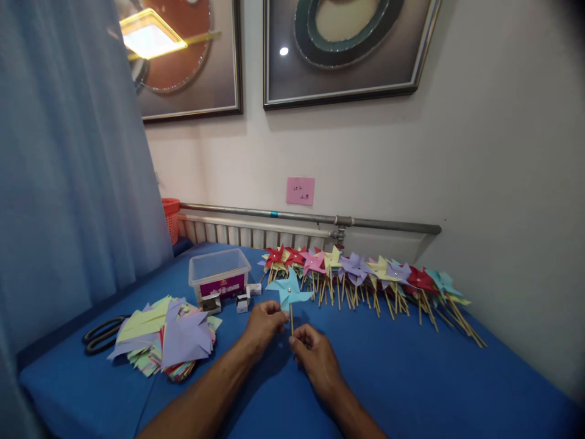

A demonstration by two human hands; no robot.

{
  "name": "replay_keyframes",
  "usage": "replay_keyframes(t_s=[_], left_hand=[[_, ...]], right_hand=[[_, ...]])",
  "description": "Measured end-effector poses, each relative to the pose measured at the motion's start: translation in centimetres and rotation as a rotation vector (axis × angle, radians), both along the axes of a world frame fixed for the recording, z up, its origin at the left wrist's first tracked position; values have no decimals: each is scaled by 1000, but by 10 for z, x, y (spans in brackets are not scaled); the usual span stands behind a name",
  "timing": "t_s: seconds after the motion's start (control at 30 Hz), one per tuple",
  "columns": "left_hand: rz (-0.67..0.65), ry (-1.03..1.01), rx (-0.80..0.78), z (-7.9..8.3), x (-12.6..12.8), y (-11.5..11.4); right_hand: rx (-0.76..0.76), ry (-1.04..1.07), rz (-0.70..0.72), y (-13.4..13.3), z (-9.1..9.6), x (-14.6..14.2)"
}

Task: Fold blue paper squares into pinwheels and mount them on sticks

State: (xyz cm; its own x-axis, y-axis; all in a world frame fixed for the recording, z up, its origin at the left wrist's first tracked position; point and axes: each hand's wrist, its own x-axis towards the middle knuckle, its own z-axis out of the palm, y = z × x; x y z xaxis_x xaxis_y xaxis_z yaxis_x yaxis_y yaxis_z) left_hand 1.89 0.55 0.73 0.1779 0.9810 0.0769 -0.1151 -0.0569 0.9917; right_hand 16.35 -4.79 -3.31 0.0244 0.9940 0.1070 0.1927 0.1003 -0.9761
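Observation:
A light blue paper pinwheel [289, 289] on a thin wooden stick stands upright in front of me, its center marked by a small pin head. My right hand [315, 356] pinches the lower end of the stick between thumb and fingers. Close beside the stick, just under the paper blades, is my left hand [266, 326], its fingers curled together; whether they grip the stick or a blade is hard to make out. Behind my hands lies a long row of finished pinwheels [356, 268] in red, pink, yellow, purple and blue, sticks toward me.
At left, cut paper sheets [187, 338] form a pile beside black-handled scissors [103, 335]. A clear plastic box [219, 265] and small open boxes [242, 303] stand behind it. A metal pipe [301, 216] runs along the wall; a blue curtain [77, 152] hangs left.

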Motion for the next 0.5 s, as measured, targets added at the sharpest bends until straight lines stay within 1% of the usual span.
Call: replay_keyframes(t_s=[0.13,0.23,0.33,0.43,0.5], left_hand=[[132,19,24,-2,-6,8],[241,30,52,1,-14,15],[324,-15,86,6,-21,18],[345,-63,83,7,-21,18],[295,-78,43,4,-16,15]], right_hand=[[0,14,5,-2,3,-1],[-10,18,13,-4,6,-2],[-26,27,35,-5,7,-3],[-13,36,28,-4,6,-2],[-4,30,-4,-3,5,-1]])
